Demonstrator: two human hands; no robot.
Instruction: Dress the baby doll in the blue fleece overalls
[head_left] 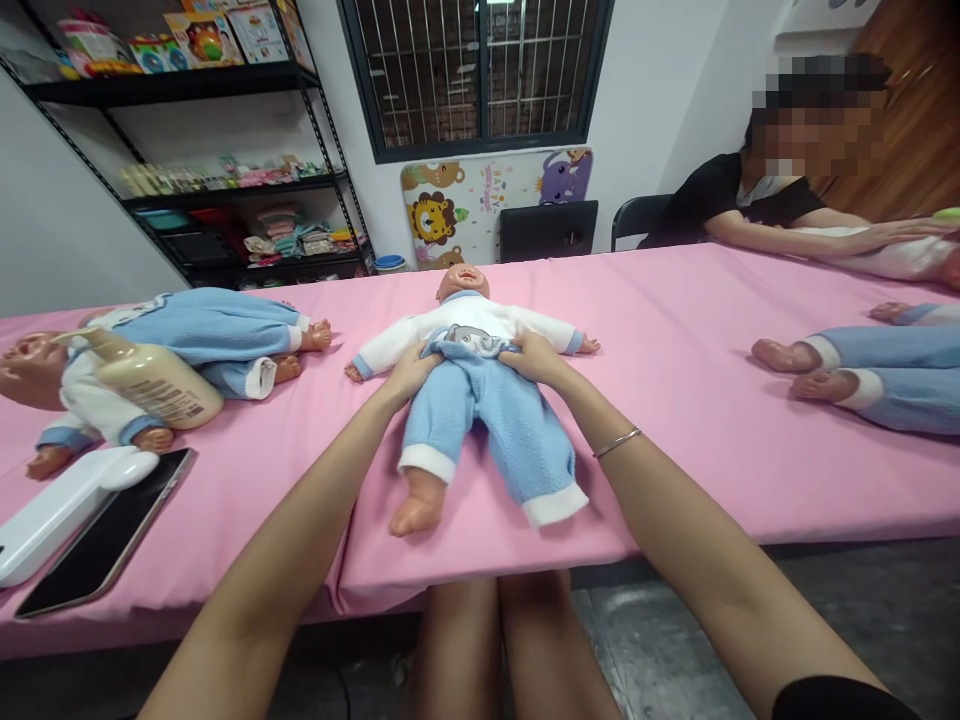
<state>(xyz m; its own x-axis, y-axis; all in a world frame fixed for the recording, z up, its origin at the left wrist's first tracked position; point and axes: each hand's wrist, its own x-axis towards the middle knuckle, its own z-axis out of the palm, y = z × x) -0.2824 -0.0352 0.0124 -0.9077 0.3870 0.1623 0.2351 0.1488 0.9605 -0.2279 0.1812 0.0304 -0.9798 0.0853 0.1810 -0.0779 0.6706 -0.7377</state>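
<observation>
On its back in the middle of the pink-covered table (660,400) lies a baby doll (465,283), head away from me, arms spread. It wears a white top (420,333) with blue cuffs and light blue pants (517,435) with white cuffs. My left hand (412,372) grips the waistband on the left side. Closed on the waistband's right side is my right hand (534,358). The cloth bunches between both hands, below a grey print on the top. One bare foot (417,503) sticks out of the left leg; the right pant cuff hides the other foot.
Left on the table are another clothed doll (210,325), a pump bottle (154,380), a phone (105,535) and a white handheld device (64,510). At right lies a third doll's legs (892,365). A person (720,205) leans over the far right side, hands on another doll.
</observation>
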